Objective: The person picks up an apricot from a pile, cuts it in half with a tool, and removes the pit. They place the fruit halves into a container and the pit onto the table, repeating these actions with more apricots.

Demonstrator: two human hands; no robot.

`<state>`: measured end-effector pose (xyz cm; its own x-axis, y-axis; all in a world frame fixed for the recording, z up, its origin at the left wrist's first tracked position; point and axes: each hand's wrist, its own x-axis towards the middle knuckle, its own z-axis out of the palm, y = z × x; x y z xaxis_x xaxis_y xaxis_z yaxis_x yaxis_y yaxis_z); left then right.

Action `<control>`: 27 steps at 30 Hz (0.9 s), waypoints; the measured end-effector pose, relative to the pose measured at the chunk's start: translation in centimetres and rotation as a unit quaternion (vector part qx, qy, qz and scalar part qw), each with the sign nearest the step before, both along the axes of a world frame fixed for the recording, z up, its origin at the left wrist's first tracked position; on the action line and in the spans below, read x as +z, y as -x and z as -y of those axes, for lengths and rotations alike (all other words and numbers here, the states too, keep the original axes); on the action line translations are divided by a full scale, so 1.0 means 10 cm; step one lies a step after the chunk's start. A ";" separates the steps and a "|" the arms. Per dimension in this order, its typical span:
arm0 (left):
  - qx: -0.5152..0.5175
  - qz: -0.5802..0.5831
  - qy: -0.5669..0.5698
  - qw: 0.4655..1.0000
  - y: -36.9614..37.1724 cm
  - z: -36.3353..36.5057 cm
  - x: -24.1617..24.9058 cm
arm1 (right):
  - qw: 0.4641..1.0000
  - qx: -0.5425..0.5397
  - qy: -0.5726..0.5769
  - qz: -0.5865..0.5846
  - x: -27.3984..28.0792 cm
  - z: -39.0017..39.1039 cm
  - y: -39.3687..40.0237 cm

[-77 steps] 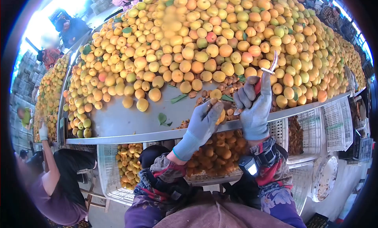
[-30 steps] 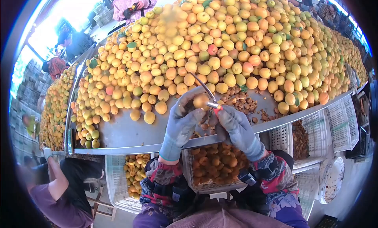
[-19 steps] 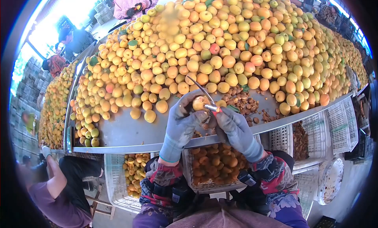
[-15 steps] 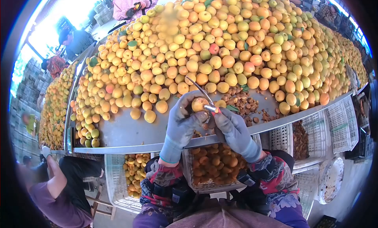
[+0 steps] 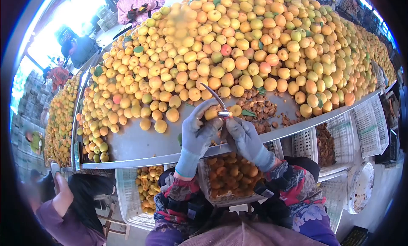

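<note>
We start with the heap of apricots point(image 5: 255, 46), which fills the metal table point(image 5: 136, 142) from about ten o'clock round to three and is plainly the bulk of what is left to pit. Next down in size, the crate of halves point(image 5: 227, 178) under the table edge at six o'clock looks well filled (a fair share done, we judge, yet small beside the heap). A second crate point(image 5: 144, 190) at seven o'clock holds more yellow fruit. The pile of pits point(image 5: 259, 110) lies on the table at about one o'clock from our hands, just in front of the heap.

Our left hand point(image 5: 197, 131), gloved, curls its fingers round one apricot point(image 5: 211, 113) just above the table edge at centre. Our right hand point(image 5: 244, 137) is closed in a fist on the knife point(image 5: 216, 102), whose curved blade rises past the fruit; we judge this one mid-cut, its pit not yet out.
</note>
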<state>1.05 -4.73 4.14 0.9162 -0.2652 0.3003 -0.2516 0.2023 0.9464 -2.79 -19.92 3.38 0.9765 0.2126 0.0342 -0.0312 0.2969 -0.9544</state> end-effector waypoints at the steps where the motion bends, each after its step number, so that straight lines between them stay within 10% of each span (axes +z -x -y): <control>1: 0.000 -0.001 0.000 1.000 -0.01 0.00 -0.01 | 1.000 0.003 -0.013 -0.020 0.01 0.01 -0.01; 5: 0.025 -0.008 -0.034 0.999 -0.03 0.05 -0.01 | 0.977 -0.125 0.144 0.099 -0.14 -0.03 -0.08; 10: 0.073 -0.045 -0.036 0.996 -0.08 0.10 -0.07 | 0.811 -0.289 0.478 0.174 -0.08 0.08 -0.15; 14: -0.010 -0.066 0.123 0.990 -0.11 0.05 -0.03 | 0.899 -0.263 0.308 0.166 0.03 0.20 -0.20; 16: -0.054 -0.096 0.164 0.980 -0.11 0.03 -0.01 | 0.994 -0.083 0.053 0.050 0.16 0.18 -0.09; 27: -0.078 -0.118 0.209 0.968 -0.11 -0.02 -0.02 | 0.987 -0.012 0.130 0.090 0.02 0.13 0.03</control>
